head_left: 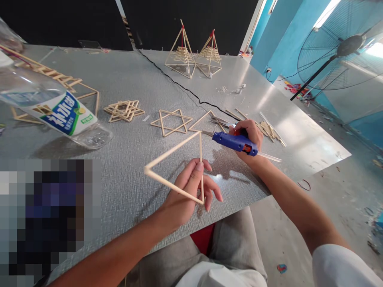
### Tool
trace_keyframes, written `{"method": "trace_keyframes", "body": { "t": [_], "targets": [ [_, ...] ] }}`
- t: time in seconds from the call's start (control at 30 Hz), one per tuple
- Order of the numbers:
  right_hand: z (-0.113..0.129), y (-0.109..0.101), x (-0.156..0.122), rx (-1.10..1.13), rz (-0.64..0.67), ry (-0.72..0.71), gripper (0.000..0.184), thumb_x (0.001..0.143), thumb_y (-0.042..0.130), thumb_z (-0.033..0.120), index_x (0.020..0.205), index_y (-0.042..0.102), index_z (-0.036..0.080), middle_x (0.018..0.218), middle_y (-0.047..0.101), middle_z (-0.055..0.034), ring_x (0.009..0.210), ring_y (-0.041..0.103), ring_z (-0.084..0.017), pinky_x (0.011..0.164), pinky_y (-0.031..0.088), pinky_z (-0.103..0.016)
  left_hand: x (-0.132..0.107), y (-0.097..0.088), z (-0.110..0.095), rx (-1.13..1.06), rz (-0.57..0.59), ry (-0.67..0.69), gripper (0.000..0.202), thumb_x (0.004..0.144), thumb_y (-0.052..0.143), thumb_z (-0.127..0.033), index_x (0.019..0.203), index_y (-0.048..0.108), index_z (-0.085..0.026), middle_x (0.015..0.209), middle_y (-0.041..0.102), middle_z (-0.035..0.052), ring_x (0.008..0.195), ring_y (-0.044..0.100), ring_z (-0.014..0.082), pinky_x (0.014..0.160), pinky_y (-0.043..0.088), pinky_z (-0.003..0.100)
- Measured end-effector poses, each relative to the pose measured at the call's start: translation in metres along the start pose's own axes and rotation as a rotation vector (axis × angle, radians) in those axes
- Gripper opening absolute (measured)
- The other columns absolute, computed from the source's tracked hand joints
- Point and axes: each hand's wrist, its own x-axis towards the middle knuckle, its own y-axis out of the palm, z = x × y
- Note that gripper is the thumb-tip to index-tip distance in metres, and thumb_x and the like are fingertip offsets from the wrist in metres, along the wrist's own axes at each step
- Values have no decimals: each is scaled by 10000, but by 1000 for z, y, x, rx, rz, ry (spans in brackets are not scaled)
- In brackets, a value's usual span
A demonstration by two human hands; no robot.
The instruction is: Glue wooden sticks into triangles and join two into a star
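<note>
My left hand [191, 189] pinches one side of a wooden stick triangle [172, 151], holding it above the table. A blue hot glue gun [231, 142] is gripped in my right hand [249, 133], its nozzle pointing left at the triangle's upper corner. Whether the tip touches that corner, I cannot tell. A clear glue stick [271, 157] pokes out of the gun's back end. Behind the gun lie another stick triangle [206, 115], partly covered, and metal scissors or pliers [220, 119]. A flat six-pointed stick star [171, 122] rests just left of them.
Loose sticks [269, 129] lie right of the gun. Stacked stars [125, 110] and a tilted plastic bottle [66, 107] are at left. Two stick pyramids [184, 59] stand at the back. A black cable [182, 88] crosses the grey table [125, 147]. A large fan [344, 48] stands right.
</note>
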Motion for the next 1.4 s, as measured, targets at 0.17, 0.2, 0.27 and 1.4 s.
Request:
{"method": "trace_keyframes", "body": {
  "t": [0.17,0.2,0.27,1.4],
  "targets": [
    [-1,-1,2,34,-21,44,133,993,749,304,966,620,304,792,626,16,687,607,-201,695,529,-373,1,-1,-5,-46,7,-21,387,1089,457,-633,1076,433,-247,654,768,22,409,580,148,457,361,253],
    [0,-1,3,39,-25,45,133,993,746,301,966,616,304,790,623,18,685,602,-198,690,524,-369,2,-2,-5,-73,23,-29,386,1084,472,-630,1073,438,-246,648,764,22,409,582,153,455,361,255],
    [1,0,3,43,-32,58,137,991,739,305,964,605,298,779,611,27,665,578,-185,671,508,-355,3,-6,-7,-143,72,-47,363,1082,492,-604,1063,458,-243,629,751,20,407,579,158,449,349,253],
    [19,0,10,914,162,275,315,948,799,439,917,550,248,736,543,43,594,440,-102,541,386,-262,-7,-29,-16,-532,768,-87,276,1075,324,-290,804,362,-258,332,449,-41,279,362,151,484,261,296]
  ]
}}
